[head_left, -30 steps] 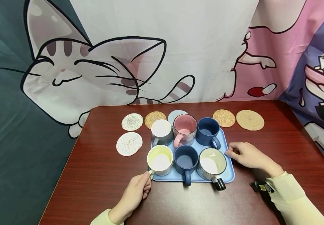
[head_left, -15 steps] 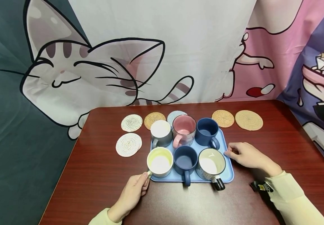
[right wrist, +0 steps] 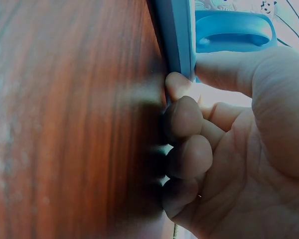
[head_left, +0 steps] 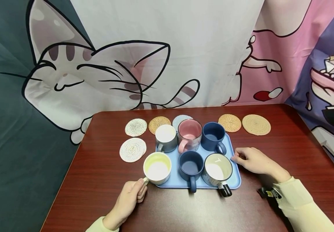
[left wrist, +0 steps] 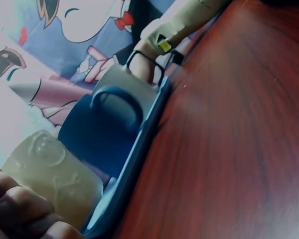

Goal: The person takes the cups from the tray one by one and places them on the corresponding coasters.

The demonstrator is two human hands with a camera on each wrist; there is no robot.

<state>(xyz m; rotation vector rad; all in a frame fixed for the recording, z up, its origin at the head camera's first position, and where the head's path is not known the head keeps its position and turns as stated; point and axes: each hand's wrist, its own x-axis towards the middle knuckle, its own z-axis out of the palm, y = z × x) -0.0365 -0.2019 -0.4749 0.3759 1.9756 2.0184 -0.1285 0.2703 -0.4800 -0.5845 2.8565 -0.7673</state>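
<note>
My left hand (head_left: 129,198) grips the handle of a cream mug (head_left: 157,171) with a yellow-tinted inside. This mug overlaps the front left corner of the light blue tray (head_left: 236,182) and juts past its left edge in the head view. In the left wrist view, raised relief shows on the pale mug (left wrist: 55,179), close beside a blue mug. My right hand (head_left: 254,160) pinches the tray's right rim between thumb and forefinger; the right wrist view shows its other fingers curled against the tabletop below the tray edge (right wrist: 178,40).
On the tray stand a grey mug (head_left: 167,141), a pink mug (head_left: 190,133), two dark blue mugs (head_left: 213,137) and a patterned mug (head_left: 217,170) with a black-tipped handle. Round woven coasters, two white ones (head_left: 132,149) at left and tan ones (head_left: 256,124) at right, lie around it.
The cream mug has shifted left in my left hand, away from the dark blue mug beside it and partly past the tray's left edge. My right hand stays at the tray rim.
</note>
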